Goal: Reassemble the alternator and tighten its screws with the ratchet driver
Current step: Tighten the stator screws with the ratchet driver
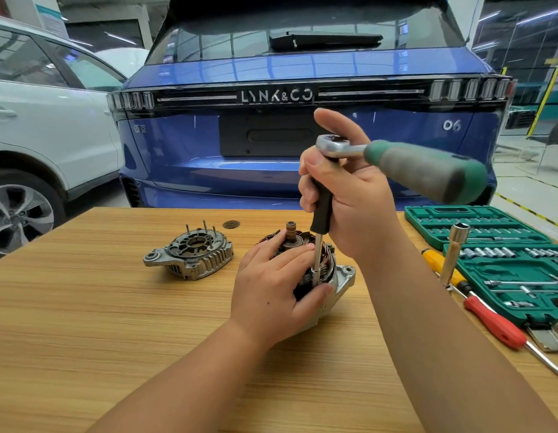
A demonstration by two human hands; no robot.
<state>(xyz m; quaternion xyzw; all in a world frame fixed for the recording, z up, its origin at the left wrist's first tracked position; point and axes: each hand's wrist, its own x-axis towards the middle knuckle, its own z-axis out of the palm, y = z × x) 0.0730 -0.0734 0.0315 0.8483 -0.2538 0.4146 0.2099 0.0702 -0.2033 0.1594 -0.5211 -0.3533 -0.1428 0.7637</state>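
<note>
Clasping the alternator [318, 276], left hand [271, 295]; right hand [349, 195] grips ratchet driver [321, 210] above.

Left hand [273, 287] grips alternator body [337, 278] at frame center on wooden table [83, 323]. Right hand [349, 195] holds ratchet driver [405, 164] upright, its shaft tip down on the alternator rim. Loose end cover [190, 254] sits left of it. Green socket case [505, 264] and 2 screwdrivers [487, 317] at right edge.

Alternator body [340, 276] mid-table [83, 307], end housing [190, 254] left of it, socket case [490, 232] right
</note>
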